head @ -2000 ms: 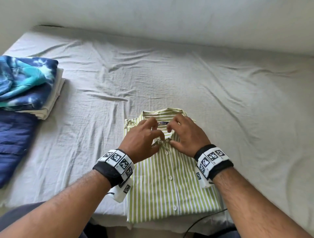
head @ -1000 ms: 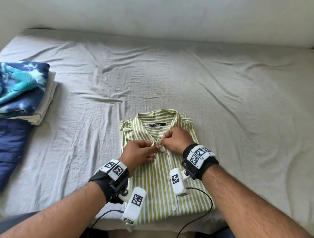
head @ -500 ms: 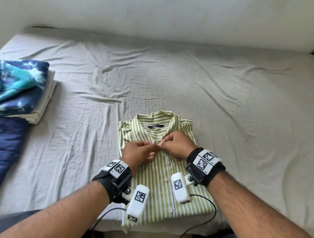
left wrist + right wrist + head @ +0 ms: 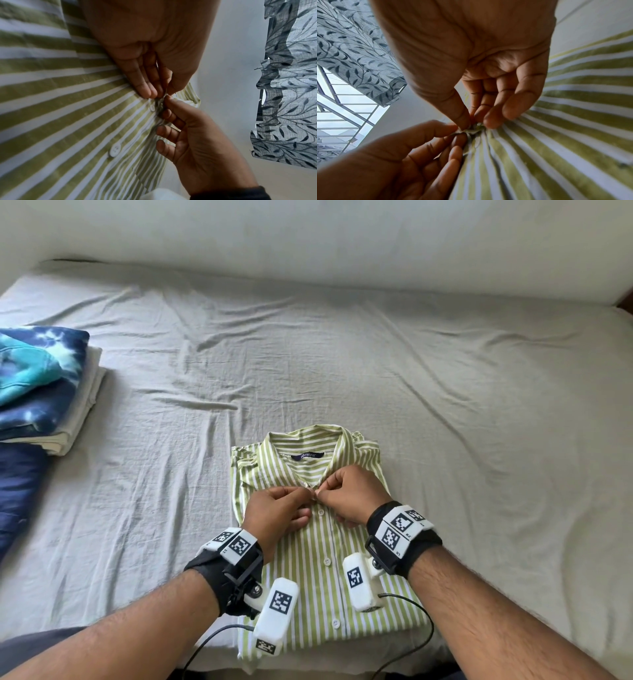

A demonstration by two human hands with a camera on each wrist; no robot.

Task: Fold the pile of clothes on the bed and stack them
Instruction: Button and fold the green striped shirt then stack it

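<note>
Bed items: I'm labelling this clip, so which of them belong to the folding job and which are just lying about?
In the job:
- striped shirt, folded, both hands pinching its placket below the collar
- left hand
- right hand
- folded stack at the bed's left edge

Lying about:
- navy fabric beside the stack
- curtain
- bed sheet

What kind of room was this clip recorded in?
Most likely a bedroom at home. A bed with a wrinkled grey sheet fills the view, folded clothes are stacked on it at the left, and a leaf-print curtain hangs by a barred window.
</note>
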